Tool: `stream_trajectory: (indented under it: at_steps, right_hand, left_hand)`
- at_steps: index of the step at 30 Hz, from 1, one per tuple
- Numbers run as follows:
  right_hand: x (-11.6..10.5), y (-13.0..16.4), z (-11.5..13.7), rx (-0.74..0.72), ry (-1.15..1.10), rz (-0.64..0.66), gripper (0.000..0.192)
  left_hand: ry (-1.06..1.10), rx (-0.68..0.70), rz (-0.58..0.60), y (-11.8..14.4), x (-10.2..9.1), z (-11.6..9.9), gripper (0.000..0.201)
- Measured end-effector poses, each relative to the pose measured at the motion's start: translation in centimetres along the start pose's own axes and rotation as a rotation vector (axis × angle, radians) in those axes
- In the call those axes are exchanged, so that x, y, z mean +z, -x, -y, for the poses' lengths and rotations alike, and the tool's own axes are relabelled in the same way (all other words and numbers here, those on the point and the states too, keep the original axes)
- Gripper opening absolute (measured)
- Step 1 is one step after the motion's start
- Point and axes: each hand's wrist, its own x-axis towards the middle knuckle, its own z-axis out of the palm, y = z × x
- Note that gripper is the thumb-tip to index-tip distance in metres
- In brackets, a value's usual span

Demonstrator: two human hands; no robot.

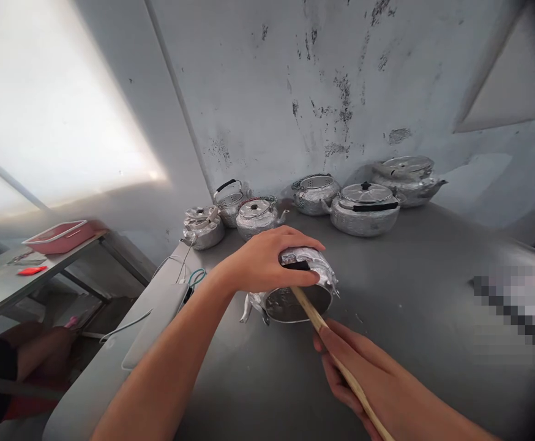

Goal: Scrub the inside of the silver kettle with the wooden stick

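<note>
A silvery metal kettle (326, 269) lies tipped over on the grey table, its round opening facing me and its spout toward the lower left. My left hand (270, 260) is closed over its upper side, beside the kettle's black handle grip (297, 265). In my right hand (352, 364), the fingers wrap round a wooden stick (311, 313). The stick's far end reaches into the kettle's opening and is hidden there.
Behind stand several more silvery kettles, among them a lidded one (366, 211) with a black knob. At left are a flat grey case (152, 324), cables and a teal cord (197, 277). A pink basket (63, 239) sits on another table; a person's legs (42, 349) show below.
</note>
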Motion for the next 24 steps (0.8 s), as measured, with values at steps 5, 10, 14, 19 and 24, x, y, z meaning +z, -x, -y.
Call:
stream_trajectory:
  at_steps: [5,10,14,19,24]
  right_hand:
    - [0.2,0.6,0.8,0.011,0.099,-0.048,0.037]
    - [0.3,0.6,0.8,0.051,0.123,-0.011,0.042]
    - [0.4,0.6,1.2,0.004,0.113,-0.058,0.038]
    - [0.3,0.6,1.4,0.073,0.093,-0.047,0.041]
    - [0.3,0.3,0.8,0.038,0.078,-0.046,0.041]
  left_hand:
    - [0.0,-0.019,0.024,0.1,-0.2,-0.1,0.047]
    - [0.005,-0.035,0.035,0.1,-0.2,-0.2,0.049]
    - [0.009,-0.027,0.031,0.1,-0.2,-0.2,0.049]
    - [0.013,-0.047,0.044,0.2,-0.3,-0.3,0.049]
    - [0.007,-0.042,0.039,0.2,-0.3,-0.3,0.048]
